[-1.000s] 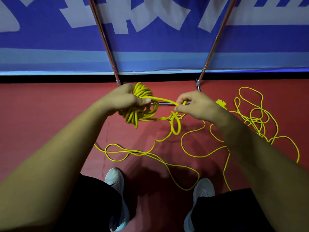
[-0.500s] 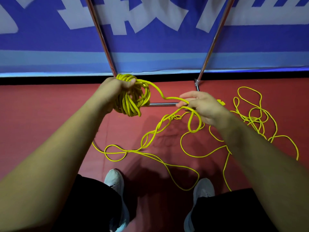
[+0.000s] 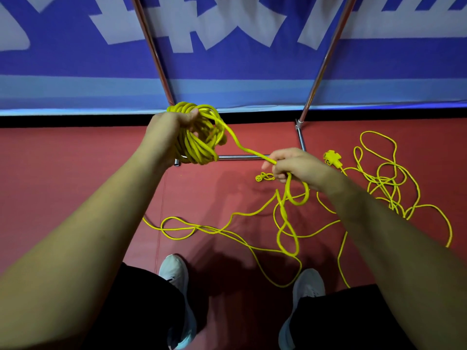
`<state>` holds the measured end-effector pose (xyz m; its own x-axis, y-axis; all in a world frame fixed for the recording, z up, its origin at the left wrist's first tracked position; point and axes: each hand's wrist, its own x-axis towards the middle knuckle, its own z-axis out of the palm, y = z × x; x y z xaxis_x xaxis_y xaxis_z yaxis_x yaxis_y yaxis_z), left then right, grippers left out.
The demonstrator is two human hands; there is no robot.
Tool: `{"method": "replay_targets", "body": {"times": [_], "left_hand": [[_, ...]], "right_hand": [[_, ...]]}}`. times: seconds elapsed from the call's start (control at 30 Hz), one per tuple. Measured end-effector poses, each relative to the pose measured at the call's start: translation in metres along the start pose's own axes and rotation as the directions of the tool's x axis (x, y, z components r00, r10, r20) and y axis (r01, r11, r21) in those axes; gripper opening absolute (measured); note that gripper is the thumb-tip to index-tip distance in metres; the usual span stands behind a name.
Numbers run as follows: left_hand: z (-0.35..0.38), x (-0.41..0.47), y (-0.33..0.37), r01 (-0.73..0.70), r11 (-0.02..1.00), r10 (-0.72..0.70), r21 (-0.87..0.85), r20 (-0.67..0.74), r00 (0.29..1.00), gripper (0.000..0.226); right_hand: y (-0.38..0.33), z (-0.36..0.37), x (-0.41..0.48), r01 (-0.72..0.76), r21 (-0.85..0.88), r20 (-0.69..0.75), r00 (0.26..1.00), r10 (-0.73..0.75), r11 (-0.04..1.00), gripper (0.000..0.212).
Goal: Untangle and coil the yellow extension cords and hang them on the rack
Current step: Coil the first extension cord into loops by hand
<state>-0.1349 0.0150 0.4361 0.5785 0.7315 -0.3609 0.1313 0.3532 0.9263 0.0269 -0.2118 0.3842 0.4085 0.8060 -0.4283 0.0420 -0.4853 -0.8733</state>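
My left hand point(image 3: 169, 130) keeps its fingers clenched round the coil point(image 3: 199, 137). My right hand point(image 3: 295, 165), pinching the strand point(image 3: 242, 147), has drawn away, pulling it straight between both sets of fingers. Another wrap is ready, though much loose cord point(image 3: 227, 232) lies below them.

My left hand point(image 3: 168, 127) grips a yellow cord coil point(image 3: 199, 137). My right hand point(image 3: 295, 168) pinches the strand leaving it. Loose yellow cord point(image 3: 227, 232) lies looped on the red floor point(image 3: 63, 173); a socket block point(image 3: 331, 156) lies far right, near the rack base point(image 3: 240, 157).
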Motion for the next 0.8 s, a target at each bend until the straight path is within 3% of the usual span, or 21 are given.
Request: {"method": "replay_targets", "body": {"times": [0.07, 0.17, 0.27, 0.33, 0.5, 0.63, 0.8], "left_hand": [[-0.001, -0.001, 0.001, -0.090, 0.988, 0.106, 0.125, -0.124, 0.987, 0.013], [-0.005, -0.002, 0.001, -0.111, 0.977, 0.141, 0.183, -0.161, 0.977, 0.014], [-0.007, 0.000, 0.000, -0.057, 0.996, 0.070, 0.074, -0.191, 0.979, 0.013], [-0.010, 0.003, -0.001, -0.072, 0.993, 0.092, 0.093, -0.236, 0.967, 0.013], [-0.020, 0.010, -0.003, -0.120, 0.964, 0.181, 0.238, -0.256, 0.950, 0.015], [-0.025, 0.014, -0.008, -0.077, 0.970, 0.135, 0.229, -0.251, 0.958, 0.015], [-0.023, 0.015, -0.010, -0.075, 0.976, 0.131, 0.207, -0.275, 0.952, 0.014]], "right_hand": [[0.003, -0.003, 0.000, -0.006, 0.066, -0.035, 0.999, 0.009, 0.998, 0.020], [0.007, -0.001, -0.001, -0.065, 0.334, 0.062, 0.997, 0.046, 0.941, 0.038], [0.006, -0.001, -0.001, -0.083, 0.648, 0.114, 0.993, 0.011, 0.757, 0.052], [0.005, -0.004, 0.000, -0.053, 0.769, 0.091, 0.996, -0.027, 0.637, 0.056], [0.010, 0.004, 0.004, -0.068, 0.868, 0.045, 0.997, 0.058, 0.491, 0.069], [0.022, 0.014, 0.012, -0.061, 0.833, -0.023, 0.989, 0.146, 0.550, 0.083], [0.019, 0.020, 0.012, -0.036, 0.832, -0.027, 0.994, 0.106, 0.554, 0.076]]}}
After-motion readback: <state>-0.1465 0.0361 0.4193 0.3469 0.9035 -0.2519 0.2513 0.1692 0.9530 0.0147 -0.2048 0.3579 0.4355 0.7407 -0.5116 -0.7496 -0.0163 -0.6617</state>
